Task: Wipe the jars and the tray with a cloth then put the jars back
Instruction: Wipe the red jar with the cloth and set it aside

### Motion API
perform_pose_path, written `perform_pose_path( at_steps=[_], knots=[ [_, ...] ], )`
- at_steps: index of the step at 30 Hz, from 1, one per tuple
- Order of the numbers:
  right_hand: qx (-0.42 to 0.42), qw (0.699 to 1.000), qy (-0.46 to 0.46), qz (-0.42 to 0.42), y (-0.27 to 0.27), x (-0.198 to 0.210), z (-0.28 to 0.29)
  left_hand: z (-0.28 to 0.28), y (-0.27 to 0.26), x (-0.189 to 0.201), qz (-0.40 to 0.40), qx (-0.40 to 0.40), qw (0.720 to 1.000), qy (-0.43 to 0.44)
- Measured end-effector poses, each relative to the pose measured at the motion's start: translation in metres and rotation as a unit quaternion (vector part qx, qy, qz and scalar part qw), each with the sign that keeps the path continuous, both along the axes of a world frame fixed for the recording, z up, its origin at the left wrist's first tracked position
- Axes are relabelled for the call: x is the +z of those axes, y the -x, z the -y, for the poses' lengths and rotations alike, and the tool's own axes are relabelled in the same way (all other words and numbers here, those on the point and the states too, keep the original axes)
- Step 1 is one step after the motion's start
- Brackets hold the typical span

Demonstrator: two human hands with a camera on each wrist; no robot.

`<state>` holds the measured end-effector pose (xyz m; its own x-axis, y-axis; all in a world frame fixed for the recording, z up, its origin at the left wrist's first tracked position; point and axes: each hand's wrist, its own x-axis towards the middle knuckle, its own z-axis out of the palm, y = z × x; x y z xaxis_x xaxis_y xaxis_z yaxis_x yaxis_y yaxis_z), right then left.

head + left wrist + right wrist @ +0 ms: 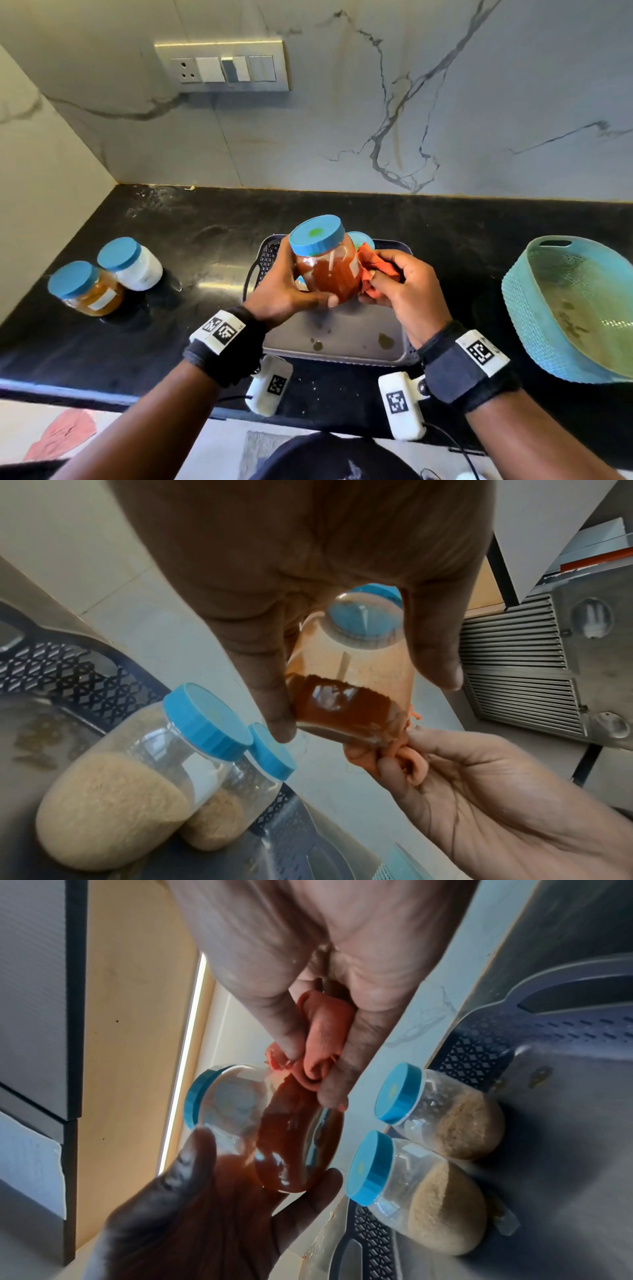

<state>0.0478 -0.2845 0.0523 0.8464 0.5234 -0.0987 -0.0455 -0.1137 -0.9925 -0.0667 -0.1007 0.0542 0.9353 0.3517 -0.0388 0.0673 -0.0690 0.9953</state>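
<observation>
Left hand (291,287) grip around jar (325,270)

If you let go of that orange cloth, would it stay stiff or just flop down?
Probably flop. The orange cloth is bunched into soft folds where the right hand pinches it, so it looks limp. It likely weighs little, and it bends against the red jar, so it should drape rather than hold shape.

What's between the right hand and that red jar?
An orange cloth, bunched in the right hand's fingers and pressed against the side of the red jar. The head and right wrist views show it best.
</observation>
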Motion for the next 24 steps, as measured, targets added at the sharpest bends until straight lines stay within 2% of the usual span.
perform_pose_path(
  at_steps=[9, 15, 21, 24],
  knots=[
    [0.03, 0.999, -0.019, 0.023, 0.022, 0.017, -0.025, -0.019, 0.012, 0.009, 0.021, 0.061, 0.996, 0.068],
    [0.041, 0.998, -0.031, 0.027, 0.035, 0.026, -0.035, -0.029, 0.02, 0.011, 0.033, 0.09, 0.994, 0.059],
    [0.063, 0.996, -0.047, 0.031, 0.053, 0.043, -0.037, -0.05, 0.032, 0.009, 0.05, 0.072, 0.993, 0.082],
    [0.06, 0.994, -0.038, 0.078, 0.054, 0.045, -0.041, -0.056, 0.039, 0.009, 0.052, 0.053, 0.993, 0.09]
  ],
)
